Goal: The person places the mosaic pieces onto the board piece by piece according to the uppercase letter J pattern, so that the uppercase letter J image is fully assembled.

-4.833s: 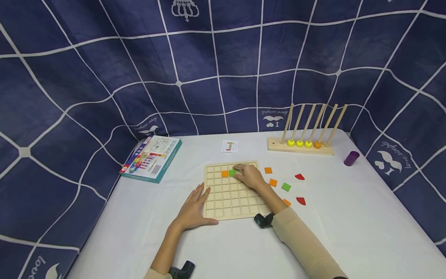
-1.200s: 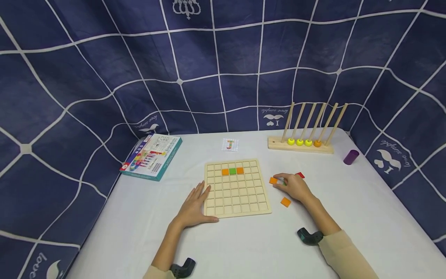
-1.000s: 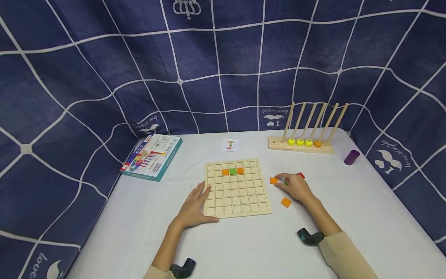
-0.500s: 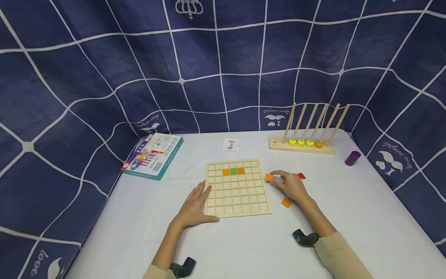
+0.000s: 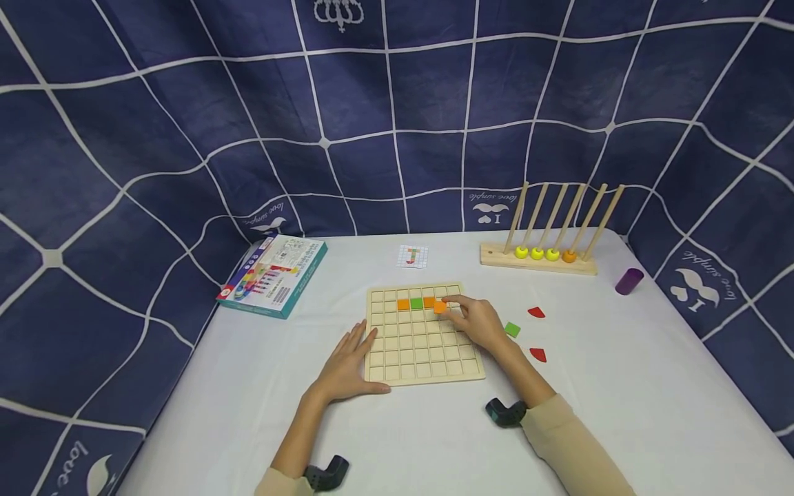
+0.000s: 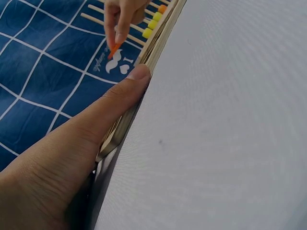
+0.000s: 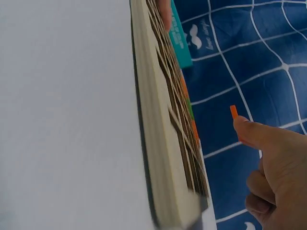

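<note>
"What does the right hand (image 5: 477, 322) have in its grip?"

"An orange tile (image 5: 440, 307), pinched over the board (image 5: 415, 357), just right of the tile row (image 5: 416, 303). Half a second earlier it's beyond the board's right edge."

"And the left hand (image 5: 341, 372)?"

"Spread along the board's left side as before, clasping nothing."

"Is the orange tile down?"

"The head view can't settle that; the right wrist view shows it raised off the board."

"Farther out?"

"The desk (image 5: 422, 441) shows a green tile (image 5: 512, 330), hidden in that earlier frame."
</note>
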{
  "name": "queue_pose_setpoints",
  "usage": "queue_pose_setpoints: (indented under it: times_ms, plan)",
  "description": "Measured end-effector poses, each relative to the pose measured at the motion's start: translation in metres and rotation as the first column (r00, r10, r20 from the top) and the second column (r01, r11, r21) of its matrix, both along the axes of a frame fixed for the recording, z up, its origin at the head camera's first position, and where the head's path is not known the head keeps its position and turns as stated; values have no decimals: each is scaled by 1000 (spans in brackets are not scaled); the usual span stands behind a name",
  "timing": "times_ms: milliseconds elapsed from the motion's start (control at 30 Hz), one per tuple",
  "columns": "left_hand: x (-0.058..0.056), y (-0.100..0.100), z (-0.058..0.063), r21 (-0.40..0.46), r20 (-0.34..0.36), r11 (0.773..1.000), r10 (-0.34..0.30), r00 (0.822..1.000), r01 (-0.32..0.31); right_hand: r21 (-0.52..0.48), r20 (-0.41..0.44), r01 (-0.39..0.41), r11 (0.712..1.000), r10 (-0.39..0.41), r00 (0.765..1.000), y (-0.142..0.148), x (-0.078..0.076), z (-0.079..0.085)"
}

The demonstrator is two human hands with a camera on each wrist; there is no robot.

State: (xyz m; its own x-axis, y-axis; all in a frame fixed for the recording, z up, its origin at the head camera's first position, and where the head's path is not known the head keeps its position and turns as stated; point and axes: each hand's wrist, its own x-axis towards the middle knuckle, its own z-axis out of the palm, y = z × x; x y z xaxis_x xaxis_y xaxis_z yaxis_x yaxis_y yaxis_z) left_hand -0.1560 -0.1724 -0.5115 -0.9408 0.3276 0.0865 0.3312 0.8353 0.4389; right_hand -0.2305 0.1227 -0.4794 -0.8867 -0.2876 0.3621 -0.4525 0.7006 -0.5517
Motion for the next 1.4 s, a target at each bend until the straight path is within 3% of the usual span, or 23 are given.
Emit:
queue_pose_setpoints:
  times_ms: [467, 633, 1133, 1400]
  plan:
    - [1, 0, 0, -1, 8, 1000, -1, 1000, 1, -2, 47, -38, 999, 38, 998, -38, -15, -17]
    - [1, 0, 0, -7, 5, 1000, -7, 1000, 7, 18, 83, -50, 999, 48, 995, -40, -16, -23]
    - [1, 0, 3, -8, 4, 1000, 0, 1000, 0, 53, 84, -71, 996, 66, 994, -42, -16, -24]
    - [1, 1, 2, -24, 20, 1000, 10, 1000, -9, 7, 56, -87, 996, 87, 995, -37, -13, -23]
